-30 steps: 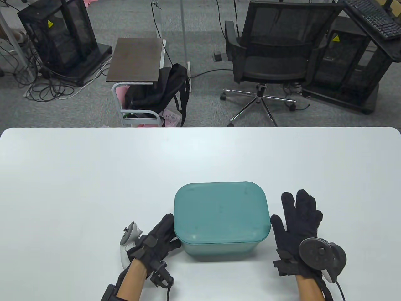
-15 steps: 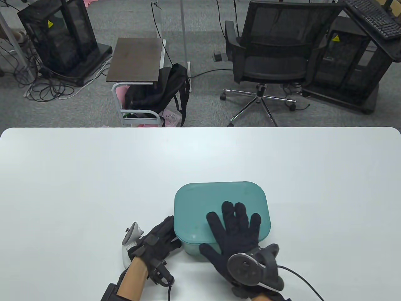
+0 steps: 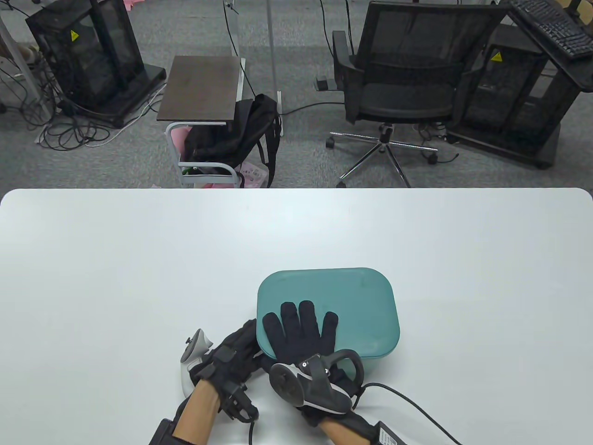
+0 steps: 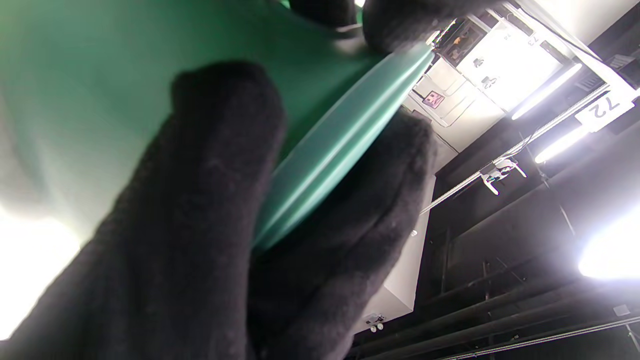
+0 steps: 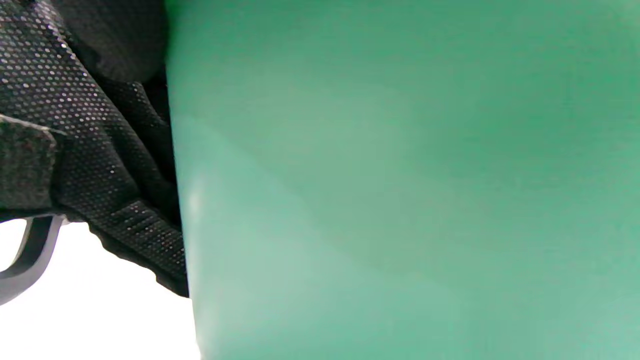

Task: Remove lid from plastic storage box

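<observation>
A teal plastic storage box (image 3: 373, 363) with its teal lid (image 3: 359, 301) on stands on the white table near the front edge. My right hand (image 3: 300, 330) lies flat on the lid's near-left part, fingers spread. My left hand (image 3: 248, 336) is at the box's near-left corner. In the left wrist view its fingers (image 4: 200, 200) sit on both sides of the lid's rim (image 4: 340, 145) and pinch it. The right wrist view is filled by the box's teal wall (image 5: 400, 175), with black glove fabric (image 5: 100, 150) at its left.
The white table (image 3: 139, 255) stretches left, right and behind the box. A black cable (image 3: 412, 404) runs from my right hand's tracker to the front edge. An office chair (image 3: 398, 83) and a backpack (image 3: 252, 130) stand on the floor beyond the far edge.
My right hand has moved from the table right of the box onto the lid, then slid left across it. My left hand has stayed at the near-left corner.
</observation>
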Available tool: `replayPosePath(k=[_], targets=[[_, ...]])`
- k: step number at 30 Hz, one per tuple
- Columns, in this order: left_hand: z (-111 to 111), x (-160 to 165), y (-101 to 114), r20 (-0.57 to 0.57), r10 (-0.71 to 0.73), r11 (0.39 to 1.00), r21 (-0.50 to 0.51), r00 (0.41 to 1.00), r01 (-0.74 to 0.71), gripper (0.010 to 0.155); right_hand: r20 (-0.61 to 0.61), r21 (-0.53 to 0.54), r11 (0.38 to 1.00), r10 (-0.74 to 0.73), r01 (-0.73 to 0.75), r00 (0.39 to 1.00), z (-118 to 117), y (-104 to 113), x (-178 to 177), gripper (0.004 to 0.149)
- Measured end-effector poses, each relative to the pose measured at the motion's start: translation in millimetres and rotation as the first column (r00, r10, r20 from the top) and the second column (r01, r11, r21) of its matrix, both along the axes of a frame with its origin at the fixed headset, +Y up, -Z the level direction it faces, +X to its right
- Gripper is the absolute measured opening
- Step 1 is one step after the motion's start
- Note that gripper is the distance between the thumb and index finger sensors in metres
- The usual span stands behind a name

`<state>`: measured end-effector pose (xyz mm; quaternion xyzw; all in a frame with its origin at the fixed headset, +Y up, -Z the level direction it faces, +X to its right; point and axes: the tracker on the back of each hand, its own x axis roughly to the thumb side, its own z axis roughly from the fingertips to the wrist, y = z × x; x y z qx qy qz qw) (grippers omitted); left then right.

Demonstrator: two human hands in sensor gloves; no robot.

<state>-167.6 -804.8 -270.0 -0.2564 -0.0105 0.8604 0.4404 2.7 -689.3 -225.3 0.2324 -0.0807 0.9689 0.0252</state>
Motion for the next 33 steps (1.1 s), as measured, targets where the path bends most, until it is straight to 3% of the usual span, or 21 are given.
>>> replayPosePath(k=[8, 17, 22, 29, 33], targets=[[-0.1, 0.4, -0.6, -0.012, -0.008, 1.000, -0.004, 1.000, 0.008, 0.048, -0.026, 0.024, 0.999, -0.034, 0.034, 0.999, 0.8, -1.4, 1.8, 0.072], [-0.1, 0.5, -0.7, -0.020, -0.012, 1.000, -0.005, 1.000, 0.012, 0.048, -0.030, -0.066, 0.994, -0.083, 0.081, 0.996, -1.1, 9.7, 6.5, 0.072], [0.1, -0.1, 0.4, -0.026, -0.026, 1.000, -0.010, 0.999, 0.026, 0.048, -0.040, -0.057, 0.995, -0.081, 0.078, 0.996, 0.0, 14.7, 9.1, 0.072], [0.1, -0.6, 0.0, -0.030, -0.032, 0.999, -0.013, 0.999, 0.032, 0.048, -0.041, 0.005, 0.995, -0.102, 0.102, 0.994, 3.0, 32.2, 16.6, 0.070], [0.6, -0.7, 0.2, -0.037, -0.032, 0.999, -0.017, 0.999, 0.031, 0.048, -0.046, 0.096, 0.989, -0.105, 0.109, 0.993, 9.0, 51.0, 23.5, 0.067]])
